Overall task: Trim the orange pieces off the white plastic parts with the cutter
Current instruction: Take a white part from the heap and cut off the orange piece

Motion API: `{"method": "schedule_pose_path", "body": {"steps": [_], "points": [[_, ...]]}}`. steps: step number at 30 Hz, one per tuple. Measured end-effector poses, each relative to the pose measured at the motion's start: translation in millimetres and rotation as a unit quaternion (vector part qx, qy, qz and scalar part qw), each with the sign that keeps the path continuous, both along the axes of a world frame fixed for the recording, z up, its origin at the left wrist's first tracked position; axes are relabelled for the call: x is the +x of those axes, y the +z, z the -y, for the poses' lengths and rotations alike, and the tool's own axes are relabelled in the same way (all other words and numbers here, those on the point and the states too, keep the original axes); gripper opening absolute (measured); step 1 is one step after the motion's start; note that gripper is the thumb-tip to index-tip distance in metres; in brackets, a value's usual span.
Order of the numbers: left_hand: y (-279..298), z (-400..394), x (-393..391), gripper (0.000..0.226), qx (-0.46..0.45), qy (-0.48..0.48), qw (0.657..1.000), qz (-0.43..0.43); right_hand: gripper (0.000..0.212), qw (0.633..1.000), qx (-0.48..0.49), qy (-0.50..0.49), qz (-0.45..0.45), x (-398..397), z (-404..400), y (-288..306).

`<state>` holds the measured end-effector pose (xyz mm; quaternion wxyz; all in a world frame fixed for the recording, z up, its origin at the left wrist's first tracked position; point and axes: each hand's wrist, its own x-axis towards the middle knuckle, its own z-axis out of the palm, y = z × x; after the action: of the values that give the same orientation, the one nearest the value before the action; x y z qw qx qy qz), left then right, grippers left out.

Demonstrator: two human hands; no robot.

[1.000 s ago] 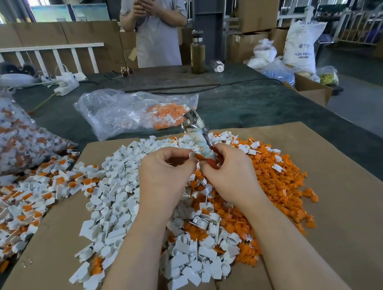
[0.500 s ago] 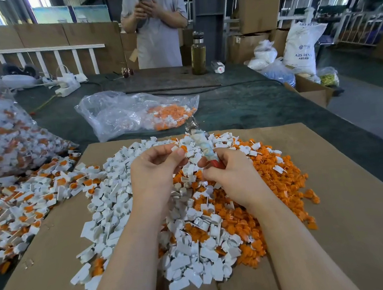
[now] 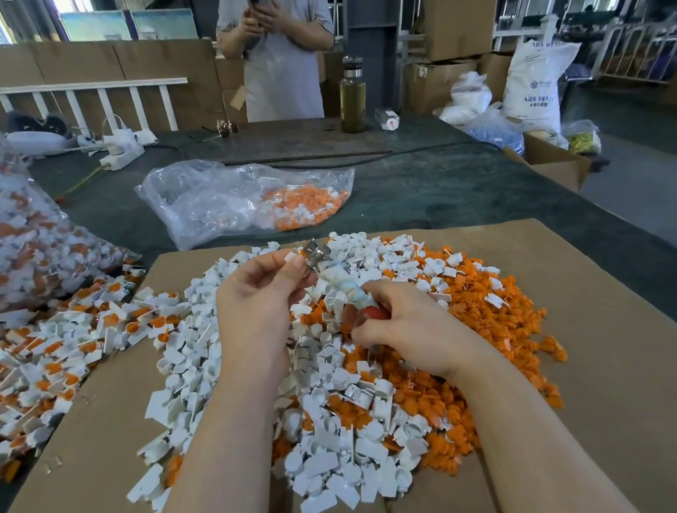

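While your right hand (image 3: 409,332) curls round the red grip of the cutter (image 3: 341,283), its metal head points up and away from you, just beside your left hand (image 3: 258,302). Your left thumb and forefinger pinch a small white plastic part (image 3: 291,256) right at that head. Both hands hover over the heap on the cardboard sheet (image 3: 610,353): trimmed white parts (image 3: 196,346) lie on its left and near side, loose orange pieces (image 3: 498,323) on its right. Beyond the cardboard lies a clear bag (image 3: 238,195) of orange bits.
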<state>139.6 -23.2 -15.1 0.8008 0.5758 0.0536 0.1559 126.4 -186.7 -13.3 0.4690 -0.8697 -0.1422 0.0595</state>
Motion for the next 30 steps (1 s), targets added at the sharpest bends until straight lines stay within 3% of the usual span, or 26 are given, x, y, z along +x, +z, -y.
{"method": "schedule_pose_path", "body": {"steps": [19, 23, 27, 30], "points": [[-0.5, -3.6, 1.3, 0.009, -0.047, -0.020, 0.999, 0.006, 0.025, 0.997, -0.040, -0.010, 0.066, 1.7, -9.0, -5.3], [1.1, -7.3, 1.8, 0.007, -0.067, -0.038, 0.997, -0.026, 0.012, 0.993, -0.055, -0.022, 0.101, 3.5, -11.0, -10.6], [0.5, -29.9, 4.0, 0.012, -0.166, 0.024, 0.981, -0.097, 0.004, 0.985, -0.080, -0.068, 0.140, 5.8, -9.2, -13.9], [0.9, -58.7, 6.9, 0.015, -0.291, 0.123, 0.941, -0.121, 0.003, 0.979, -0.077, -0.106, 0.155, 6.8, -6.7, -13.9]]}}
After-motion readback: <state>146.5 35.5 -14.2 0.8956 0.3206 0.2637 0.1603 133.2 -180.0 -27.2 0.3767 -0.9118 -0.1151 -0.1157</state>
